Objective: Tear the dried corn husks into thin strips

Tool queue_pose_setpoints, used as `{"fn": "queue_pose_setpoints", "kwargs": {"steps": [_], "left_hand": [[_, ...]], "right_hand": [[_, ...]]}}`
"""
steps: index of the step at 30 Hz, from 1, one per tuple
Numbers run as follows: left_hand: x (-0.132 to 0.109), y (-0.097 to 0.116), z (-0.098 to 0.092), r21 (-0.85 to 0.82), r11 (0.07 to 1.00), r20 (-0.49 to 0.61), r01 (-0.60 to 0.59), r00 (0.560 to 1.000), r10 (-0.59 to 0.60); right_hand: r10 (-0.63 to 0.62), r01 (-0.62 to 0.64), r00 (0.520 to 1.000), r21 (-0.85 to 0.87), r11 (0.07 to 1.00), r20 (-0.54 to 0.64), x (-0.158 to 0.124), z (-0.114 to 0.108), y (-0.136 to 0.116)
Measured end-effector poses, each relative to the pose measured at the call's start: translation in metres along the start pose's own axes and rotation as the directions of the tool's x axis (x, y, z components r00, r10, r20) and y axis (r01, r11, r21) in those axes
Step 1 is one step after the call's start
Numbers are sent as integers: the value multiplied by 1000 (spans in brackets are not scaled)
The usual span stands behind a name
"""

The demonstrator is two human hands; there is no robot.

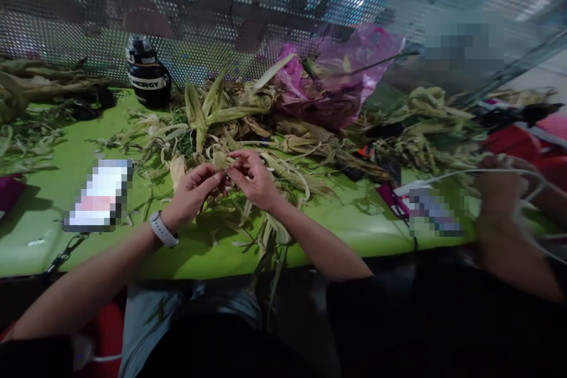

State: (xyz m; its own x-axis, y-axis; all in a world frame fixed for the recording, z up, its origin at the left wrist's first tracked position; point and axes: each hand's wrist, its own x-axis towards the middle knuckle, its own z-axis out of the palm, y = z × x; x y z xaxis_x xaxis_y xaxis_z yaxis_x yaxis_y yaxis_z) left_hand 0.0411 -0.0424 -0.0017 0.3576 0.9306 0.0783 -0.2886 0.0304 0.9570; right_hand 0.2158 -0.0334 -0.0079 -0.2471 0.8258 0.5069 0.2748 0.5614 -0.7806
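Between my two hands is a small piece of pale green corn husk (pixel 220 161), pinched by the fingertips of both. My left hand (pixel 192 190), with a white watch band at its wrist, closes thumb and fingers on its lower left side. From the right, my right hand (pixel 256 180) grips the same piece between thumb and forefinger. Partly hidden by my fingers, its lower end cannot be made out. Just behind stands a bunch of splayed husk leaves (pixel 201 115). Shredded husk strips (pixel 272 233) lie under my right wrist and hang over the table edge.
Heaps of dry husks cover the back of the green table (pixel 110 130). A black bottle (pixel 148 77) and a pink plastic bag (pixel 332 88) stand near the perforated metal panel (pixel 212 18). Phones lie left (pixel 101 195) and right (pixel 434 212). A neighbour's hand (pixel 500 183) is at far right.
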Motion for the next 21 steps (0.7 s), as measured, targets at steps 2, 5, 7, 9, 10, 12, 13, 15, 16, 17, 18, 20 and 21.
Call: {"fn": "queue_pose_setpoints", "kwargs": {"steps": [2, 5, 7, 9, 10, 12, 13, 15, 16, 17, 18, 20, 21], "left_hand": [[1, 0, -1, -134, 989, -42, 67, 996, -73], [2, 0, -2, -232, 965, -46, 123, 990, -137], [2, 1, -3, -255, 957, -26, 136, 989, -148], [1, 2, -2, -269, 953, -15, 141, 989, -150], [0, 2, -2, -274, 951, -10, 145, 988, -154], [-1, 3, 0, -278, 948, -5, 158, 986, -166], [-1, 4, 1, -276, 947, -5, 163, 985, -171], [-2, 4, 2, -251, 954, -2, 165, 985, -170], [-3, 4, 2, -226, 962, 0, 156, 987, -160], [-3, 4, 2, -191, 972, 1, 139, 990, -142], [-4, 4, 2, -149, 982, 1, 115, 993, -116], [-4, 4, 2, -47, 998, 3, 50, 999, -50], [-4, 4, 2, 9, 1000, 8, 15, 1000, -15]], "right_hand": [[-99, 98, 995, -96, 991, -12, 0, -2, 2], [-264, 257, 965, -209, 944, -5, 1, -4, 5], [-354, 343, 935, -239, 909, -4, 3, -5, 5], [-409, 392, 913, -269, 880, -7, 3, -5, 6], [-418, 400, 908, -290, 870, -3, 3, -4, 7], [-411, 393, 911, -325, 860, 13, 3, -4, 9], [-401, 384, 916, -337, 859, 23, 3, -3, 10], [-382, 368, 924, -350, 862, 30, 2, -2, 10], [-373, 357, 928, -354, 864, 26, 1, -1, 10], [-362, 345, 932, -358, 868, 21, 1, -1, 9], [-346, 327, 938, -360, 873, 14, 0, 0, 8], [-306, 286, 952, -354, 891, -3, -1, 1, 6], [-280, 259, 960, -343, 903, -13, -2, 2, 4]]}}
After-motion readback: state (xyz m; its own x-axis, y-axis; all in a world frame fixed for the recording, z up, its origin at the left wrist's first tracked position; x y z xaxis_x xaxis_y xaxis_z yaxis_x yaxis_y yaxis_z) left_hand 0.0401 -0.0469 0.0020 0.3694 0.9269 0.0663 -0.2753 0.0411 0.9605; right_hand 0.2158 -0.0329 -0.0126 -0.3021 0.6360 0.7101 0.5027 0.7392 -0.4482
